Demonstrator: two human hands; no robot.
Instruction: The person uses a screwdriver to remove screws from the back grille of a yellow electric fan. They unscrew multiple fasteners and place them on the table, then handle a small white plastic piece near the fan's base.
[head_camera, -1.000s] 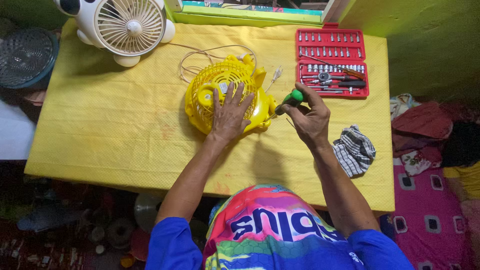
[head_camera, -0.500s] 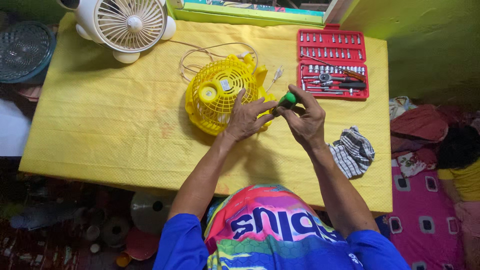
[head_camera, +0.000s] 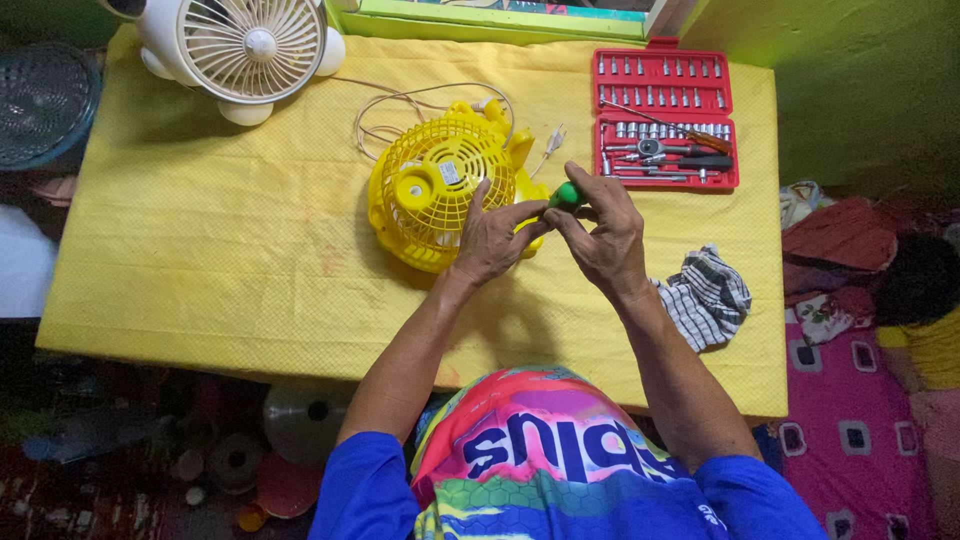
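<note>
A small yellow fan (head_camera: 432, 186) lies grille up on the yellow tablecloth (head_camera: 230, 250), its pale cord (head_camera: 400, 105) looping behind it. My left hand (head_camera: 490, 240) rests on the fan's lower right edge, with the fingers reaching towards the tool. My right hand (head_camera: 598, 235) grips a green-handled screwdriver (head_camera: 564, 195) just right of the fan. The tip is hidden between my two hands.
An open red case of sockets and bits (head_camera: 664, 118) lies at the back right. A white fan (head_camera: 245, 48) stands at the back left. A checked rag (head_camera: 706, 294) lies by the right edge. Another person (head_camera: 925, 310) sits low at the far right.
My left hand slid off the grille's middle to the fan's right edge, next to the screwdriver. My right hand moved the screwdriver slightly left, closer to the fan.
</note>
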